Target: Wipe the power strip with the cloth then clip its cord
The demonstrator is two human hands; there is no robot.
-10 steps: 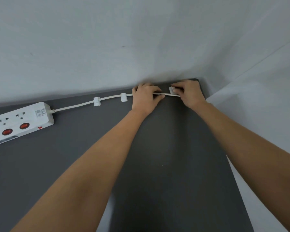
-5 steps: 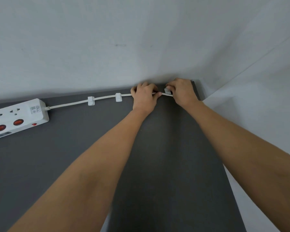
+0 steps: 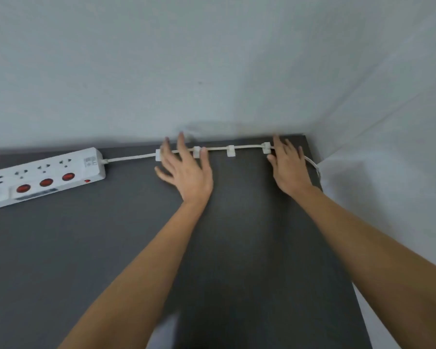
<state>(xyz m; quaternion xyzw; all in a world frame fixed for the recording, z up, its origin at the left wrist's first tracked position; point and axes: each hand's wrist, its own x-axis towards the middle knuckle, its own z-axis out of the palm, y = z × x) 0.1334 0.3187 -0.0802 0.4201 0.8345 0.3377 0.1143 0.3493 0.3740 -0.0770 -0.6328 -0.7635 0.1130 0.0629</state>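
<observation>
Both hands lifted off — cord (image 3: 247, 147) left–right, power strip (image 3: 44, 176) leftmost

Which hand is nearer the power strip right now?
Left. The left hand lies open over the cord, a short way right of the power strip. The right hand is further right, by the last clip near the table's far corner.

- power strip (image 3: 45, 176): white plastic, smooth, slight sheen; red switches glossy
- cord (image 3: 129, 158): white, smooth sheath, looks like plastic
- cable clips (image 3: 230, 150): white plastic, smooth
- surface (image 3: 86, 248): dark grey, matt, fine-textured
- wall (image 3: 186, 59): matt, painted-looking
</observation>
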